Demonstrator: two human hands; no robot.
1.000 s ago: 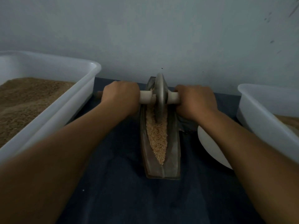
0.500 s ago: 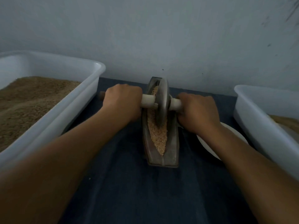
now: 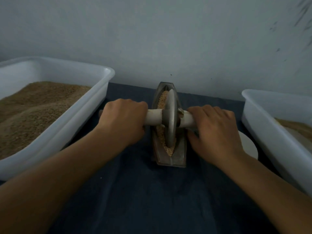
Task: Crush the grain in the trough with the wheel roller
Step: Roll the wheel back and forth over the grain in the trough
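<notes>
The wheel roller is judged heavy and stiff, best taken by its axle either side of the disc; it stands upright in the trough on the grain, mid-desk. The left hand is wrapped round the left handle; the right hand is laid over the right one, fingers curled, arms extended forward.

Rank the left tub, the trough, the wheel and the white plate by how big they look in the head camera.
1. left tub
2. trough
3. wheel
4. white plate, but it is mostly hidden behind the right hand, so its rank is unsure.
</notes>
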